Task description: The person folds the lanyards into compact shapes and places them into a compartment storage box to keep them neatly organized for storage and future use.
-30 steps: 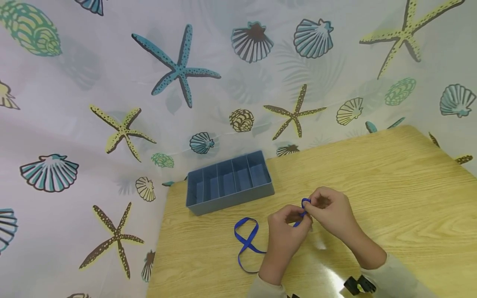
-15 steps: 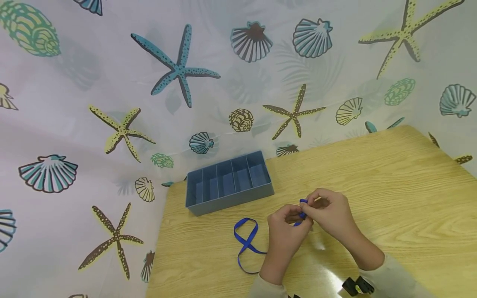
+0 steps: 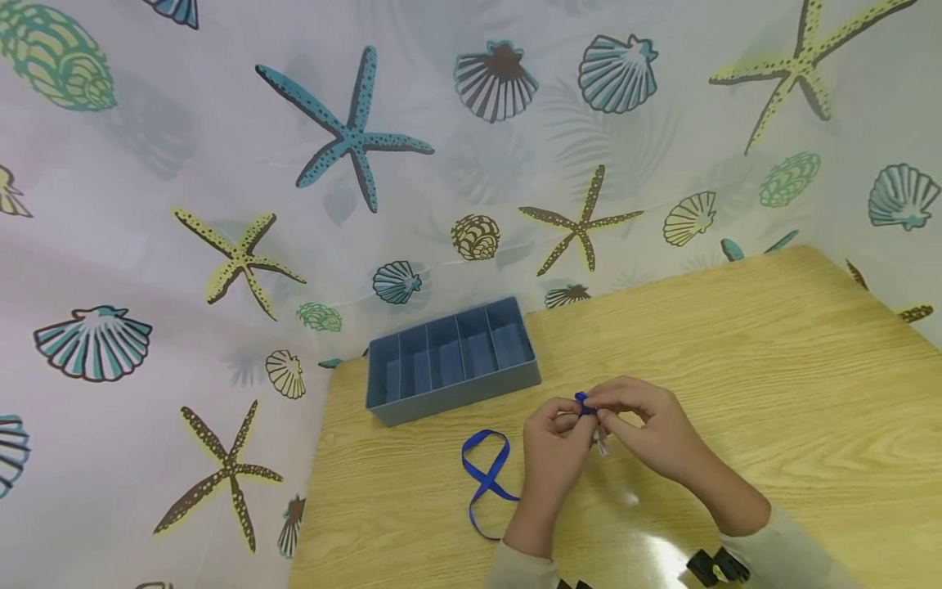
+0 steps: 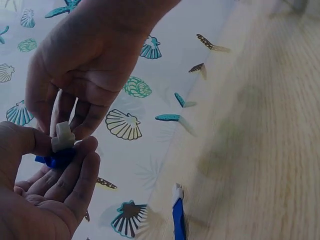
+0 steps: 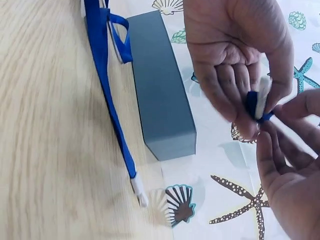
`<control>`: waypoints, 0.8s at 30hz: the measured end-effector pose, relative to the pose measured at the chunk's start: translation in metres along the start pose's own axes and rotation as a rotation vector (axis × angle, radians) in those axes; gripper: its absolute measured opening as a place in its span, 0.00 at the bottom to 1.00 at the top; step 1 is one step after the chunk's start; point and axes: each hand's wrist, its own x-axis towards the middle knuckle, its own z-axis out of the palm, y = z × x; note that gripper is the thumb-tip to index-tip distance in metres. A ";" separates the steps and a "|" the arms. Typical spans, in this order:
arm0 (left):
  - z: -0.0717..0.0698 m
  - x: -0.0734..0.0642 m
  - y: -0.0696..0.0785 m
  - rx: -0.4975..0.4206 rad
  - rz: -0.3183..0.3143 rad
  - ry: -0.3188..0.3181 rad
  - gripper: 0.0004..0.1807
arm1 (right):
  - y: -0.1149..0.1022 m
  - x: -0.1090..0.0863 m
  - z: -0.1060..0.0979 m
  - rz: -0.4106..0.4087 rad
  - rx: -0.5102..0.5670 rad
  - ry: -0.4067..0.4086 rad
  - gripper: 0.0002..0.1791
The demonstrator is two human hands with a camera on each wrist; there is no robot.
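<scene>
A flat blue lanyard (image 3: 586, 405) is bunched into a small bundle between both hands. My left hand (image 3: 555, 442) pinches the bundle between thumb and curled fingers; in the left wrist view a white plastic clip (image 4: 63, 136) stands up beside the blue strap there. From the right, my right hand (image 3: 651, 421) meets it, fingertips gripping the bundle's edge, thumb just below. A white end piece (image 3: 601, 444) dangles under the hands; in the right wrist view this white tip (image 5: 140, 192) ends a long hanging strap. The rest of the lanyard (image 3: 488, 478) lies crossed in a loop on the table.
A blue-grey tray (image 3: 456, 393) with several narrow compartments stands at the back left of the wood-grain table (image 3: 773, 368). Behind it hangs a white curtain (image 3: 441, 98) printed with shells and starfish. The table's left edge is close to the tray.
Both hands have shifted slightly left. The small raised loop of lanyard has become a tighter bundle, the right fingers have spread more, and a white end piece now shows below the hands.
</scene>
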 end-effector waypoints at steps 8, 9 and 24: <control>-0.006 0.001 0.003 -0.185 -0.153 -0.074 0.09 | 0.006 -0.007 -0.009 -0.168 -0.121 -0.081 0.28; -0.007 0.001 0.003 -0.199 -0.166 -0.085 0.10 | 0.006 -0.007 -0.010 -0.183 -0.138 -0.087 0.29; -0.015 -0.001 0.009 -0.198 -0.164 -0.176 0.17 | 0.005 -0.004 -0.010 -0.426 -0.255 -0.069 0.22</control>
